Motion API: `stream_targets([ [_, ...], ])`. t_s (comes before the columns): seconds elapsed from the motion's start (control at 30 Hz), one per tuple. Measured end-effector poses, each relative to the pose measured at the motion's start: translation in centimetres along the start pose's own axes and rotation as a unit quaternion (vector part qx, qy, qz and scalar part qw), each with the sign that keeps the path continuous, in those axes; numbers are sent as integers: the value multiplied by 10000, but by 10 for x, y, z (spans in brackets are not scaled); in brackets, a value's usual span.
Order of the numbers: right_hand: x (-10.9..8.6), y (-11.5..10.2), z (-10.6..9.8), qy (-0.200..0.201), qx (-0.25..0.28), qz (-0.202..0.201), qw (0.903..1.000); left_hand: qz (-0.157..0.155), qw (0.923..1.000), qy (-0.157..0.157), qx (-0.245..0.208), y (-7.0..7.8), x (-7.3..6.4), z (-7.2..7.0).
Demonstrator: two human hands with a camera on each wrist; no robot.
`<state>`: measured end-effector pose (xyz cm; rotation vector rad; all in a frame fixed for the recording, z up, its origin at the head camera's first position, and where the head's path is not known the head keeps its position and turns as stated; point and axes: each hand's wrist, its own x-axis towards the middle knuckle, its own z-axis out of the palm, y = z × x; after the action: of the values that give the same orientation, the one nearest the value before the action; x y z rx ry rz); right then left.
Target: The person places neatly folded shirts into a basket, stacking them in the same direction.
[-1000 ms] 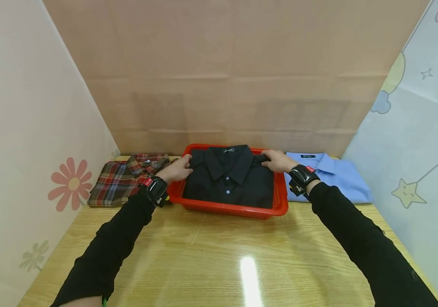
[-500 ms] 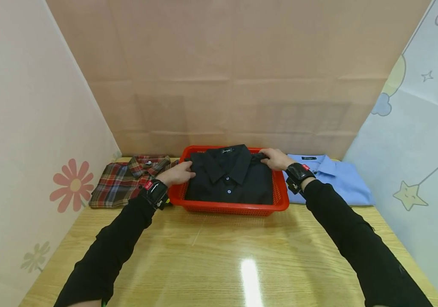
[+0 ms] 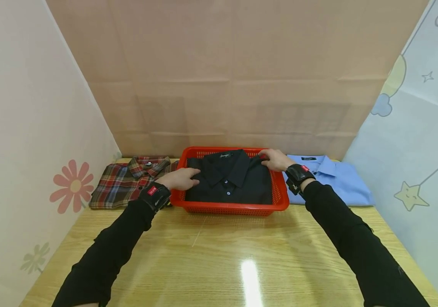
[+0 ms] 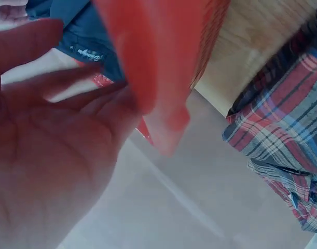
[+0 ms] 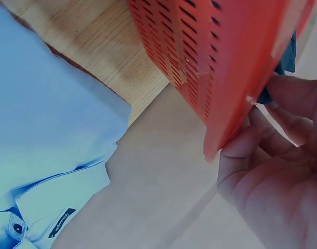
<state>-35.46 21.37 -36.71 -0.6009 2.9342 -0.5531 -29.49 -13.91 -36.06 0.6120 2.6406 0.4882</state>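
A folded black button-up shirt (image 3: pixel 247 189) lies in a red plastic basket (image 3: pixel 226 206) at the back middle of the table. Over the shirt's left shoulder my left hand (image 3: pixel 180 179) reaches across the basket's rim; the left wrist view shows its thumb apart from its extended fingers, with no cloth between. My right hand (image 3: pixel 276 160) is at the far right corner. There, in the right wrist view, thumb and fingers pinch a bit of the dark cloth (image 5: pixel 289 57) beside the rim. The collar, with its label, faces the back.
To the basket's left is a folded plaid shirt (image 3: pixel 115 183), partly behind my left hand and wrist. A folded light blue shirt (image 3: pixel 345 183) lies on the right. A brown backdrop (image 3: pixel 226 85) rises close behind the basket, with patterned panels on both sides.
My left hand has let go of the shirt's left shoulder and shifted slightly right with its fingers spread. The shirt's left side and collar have sunk lower into the basket. My right hand stays nearly still.
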Motion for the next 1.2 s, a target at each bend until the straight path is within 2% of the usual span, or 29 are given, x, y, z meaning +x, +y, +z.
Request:
stream_targets([
  [0.17,-3,-3,3,-55,-196,-268,9994,38,9997,-231,82,7,-4,6],
  [0.33,-5,-4,9,-386,-673,-439,9960,-62,9989,-423,201,9,-1,11],
  [0.47,-9,-7,11,-749,-1363,-355,9872,65,9976,-453,521,7,3,17],
  [0.63,-13,-11,14,-1383,-1946,27,9711,96,9949,-434,909,6,7,22],
  [0.77,-13,-14,17,-1547,-2183,78,9635,60,9947,-391,949,6,10,25],
  [0.97,-12,-14,20,-1576,-2177,104,9631,88,9961,-287,826,5,11,28],
  [1.2,-14,-12,20,-1321,-1687,-5,9768,361,9991,100,218,0,6,25],
])
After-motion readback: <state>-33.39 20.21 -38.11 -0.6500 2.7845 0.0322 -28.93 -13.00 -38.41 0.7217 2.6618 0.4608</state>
